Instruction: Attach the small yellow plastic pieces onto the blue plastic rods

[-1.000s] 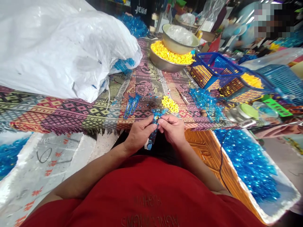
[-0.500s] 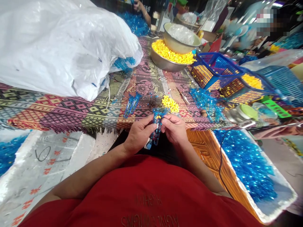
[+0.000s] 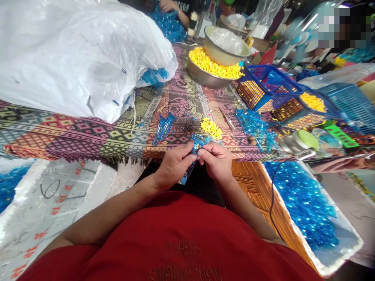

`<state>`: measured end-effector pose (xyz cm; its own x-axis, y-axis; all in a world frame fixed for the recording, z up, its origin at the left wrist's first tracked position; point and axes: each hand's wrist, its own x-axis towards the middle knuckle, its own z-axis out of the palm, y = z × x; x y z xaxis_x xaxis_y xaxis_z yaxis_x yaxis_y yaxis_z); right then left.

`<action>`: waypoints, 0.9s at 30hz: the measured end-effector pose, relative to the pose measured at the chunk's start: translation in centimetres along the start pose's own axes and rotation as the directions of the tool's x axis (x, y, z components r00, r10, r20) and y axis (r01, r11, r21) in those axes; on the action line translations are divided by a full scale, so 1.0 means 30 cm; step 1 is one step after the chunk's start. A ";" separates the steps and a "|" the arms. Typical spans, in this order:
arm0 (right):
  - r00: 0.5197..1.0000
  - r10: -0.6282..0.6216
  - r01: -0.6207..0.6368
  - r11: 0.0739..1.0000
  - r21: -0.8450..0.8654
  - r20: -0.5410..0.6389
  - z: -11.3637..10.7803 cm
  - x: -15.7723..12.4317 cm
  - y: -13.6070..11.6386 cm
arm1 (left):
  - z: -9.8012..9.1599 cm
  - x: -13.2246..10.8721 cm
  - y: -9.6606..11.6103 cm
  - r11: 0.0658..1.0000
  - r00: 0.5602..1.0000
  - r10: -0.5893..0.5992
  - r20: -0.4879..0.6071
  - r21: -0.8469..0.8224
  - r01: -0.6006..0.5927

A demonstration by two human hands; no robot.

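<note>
The person's left hand (image 3: pixel 174 166) and right hand (image 3: pixel 215 162) meet above the lap, just short of the fringed edge of a patterned woven tablecloth (image 3: pixel 88 136). Between them is a narrow, translucent blue plastic piece (image 3: pixel 197 146). The left hand's thumb and curled fingers are clamped on it, with its lower tip poking out below. The right hand's fingertips (image 3: pixel 203 153) pinch together at its upper end, where a speck of yellow shows, too small to identify. Closing from opposite sides, the hands appear to steady the piece for close work at that upper end.

Seen from the blue piece, the nearest supplies seem placed for easy reach. A loose heap of small yellow plastic pieces (image 3: pixel 210 128) lies just beyond it, with a pile of tiny dark bits (image 3: pixel 190 125) beside that heap. A pair of long blue plastic strips (image 3: pixel 163 128) lies farther left, and a tangle of blue plastic pieces (image 3: pixel 256 128) lies to the right. A white tray of glossy blue pieces (image 3: pixel 331 261) sits low and right of it. Far beyond it, a round steel bowl of yellow pieces (image 3: pixel 202 79) sits on the cloth, and a co-worker's hand (image 3: pixel 168 4) is among blue pieces.
</note>
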<state>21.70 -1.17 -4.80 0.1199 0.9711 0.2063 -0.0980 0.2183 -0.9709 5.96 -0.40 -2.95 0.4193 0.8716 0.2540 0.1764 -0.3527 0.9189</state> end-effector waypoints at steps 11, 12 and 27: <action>1.000 0.026 -0.026 0.999 -0.034 -0.011 0.019 -0.002 0.004 | -0.016 0.005 -0.021 0.998 0.999 -0.030 0.036 -0.054 0.032; 1.000 0.024 -0.024 0.999 -0.036 -0.010 0.022 -0.001 0.006 | -0.015 0.002 -0.027 0.992 0.997 -0.065 0.037 -0.105 0.069; 0.996 0.071 -0.074 0.996 -0.050 -0.060 0.038 0.022 -0.005 | 0.010 -0.008 -0.078 0.706 0.954 -0.269 0.130 -0.647 0.287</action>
<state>20.65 -0.45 -4.39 0.1721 0.9766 0.1293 -0.0567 0.1409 -0.9884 5.72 0.10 -5.25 0.4685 0.8824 -0.0442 -0.3311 0.2217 0.9172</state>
